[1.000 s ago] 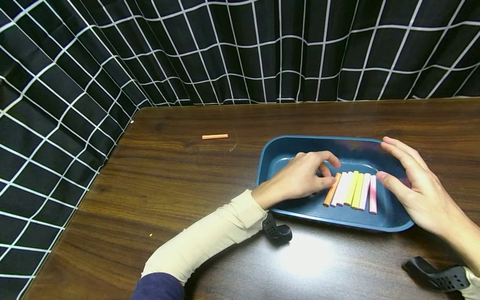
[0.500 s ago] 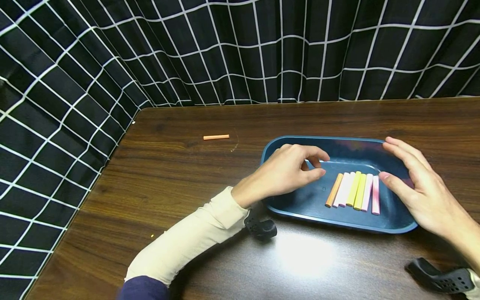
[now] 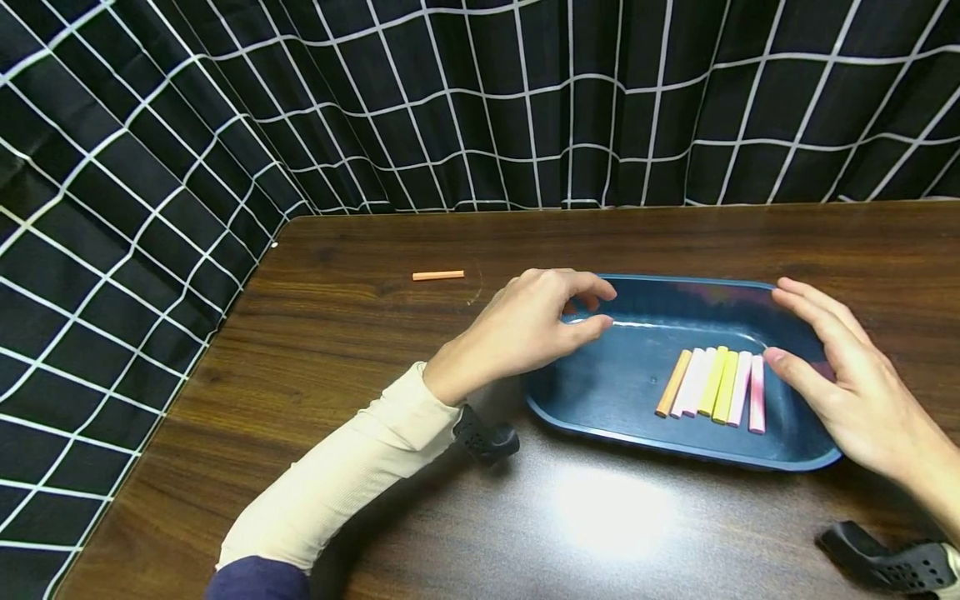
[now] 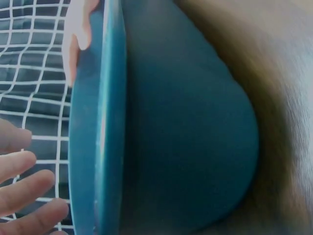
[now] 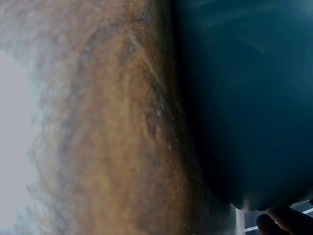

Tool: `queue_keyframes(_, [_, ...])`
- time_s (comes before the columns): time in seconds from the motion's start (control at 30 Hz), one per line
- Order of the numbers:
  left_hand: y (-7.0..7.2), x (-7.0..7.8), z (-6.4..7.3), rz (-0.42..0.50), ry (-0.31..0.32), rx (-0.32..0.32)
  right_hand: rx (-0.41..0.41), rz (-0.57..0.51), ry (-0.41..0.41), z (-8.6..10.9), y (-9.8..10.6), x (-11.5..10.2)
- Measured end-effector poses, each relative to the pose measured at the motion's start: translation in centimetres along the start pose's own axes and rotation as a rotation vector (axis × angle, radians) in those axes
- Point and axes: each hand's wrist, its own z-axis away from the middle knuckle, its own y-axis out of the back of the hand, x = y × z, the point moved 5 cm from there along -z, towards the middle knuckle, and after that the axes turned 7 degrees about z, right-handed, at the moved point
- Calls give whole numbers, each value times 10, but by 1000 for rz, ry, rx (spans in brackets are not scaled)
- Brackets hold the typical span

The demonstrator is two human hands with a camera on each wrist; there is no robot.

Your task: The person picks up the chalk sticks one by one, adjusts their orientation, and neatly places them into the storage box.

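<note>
My left hand (image 3: 532,325) hovers over the left end of a blue plastic tray (image 3: 600,433), its fingers spread and softly bent around nothing. In the left wrist view its fingers (image 4: 29,196) stand apart from the tray wall (image 4: 190,127). Across the tray's right end lies my right hand (image 3: 855,383), fingers extended at the far rim and thumb tip near a pink chalk stick (image 3: 757,396). Side by side in the tray lie several chalk sticks: orange (image 3: 672,383), pale pink and yellow (image 3: 724,387). Another orange chalk stick (image 3: 438,275) lies on the table, beyond the left hand.
A brown wooden table (image 3: 285,350) bears the tray. Black curtains with a white grid (image 3: 480,108) stand behind and along the left side. A small yellow crumb was on the left; the sleeve now covers that area. Light glares off the table's front (image 3: 615,508).
My left hand has drawn away from the orange chalk stick in the row, back to the left and slightly up. The right hand stays at the tray's right end.
</note>
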Motion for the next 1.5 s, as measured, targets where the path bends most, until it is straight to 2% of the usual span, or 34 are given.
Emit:
queue_keyframes(0.2, [11, -8, 2, -46, 19, 23, -9, 7, -12, 1, 0, 1])
queue_keyframes(0.47, [24, -23, 8, -56, 76, 63, -13, 10, -14, 1, 0, 2])
queue_keyframes(0.73, [34, -35, 8, -155, 83, 106, -20, 3, -32, 2, 0, 4])
queue_keyframes(1.2, [48, -71, 10, -208, 175, 115, -22, -1, -23, 1, 0, 0])
queue_keyframes(1.5, [56, -97, 7, -239, 175, 92, -12, 1, -12, 1, 0, 0])
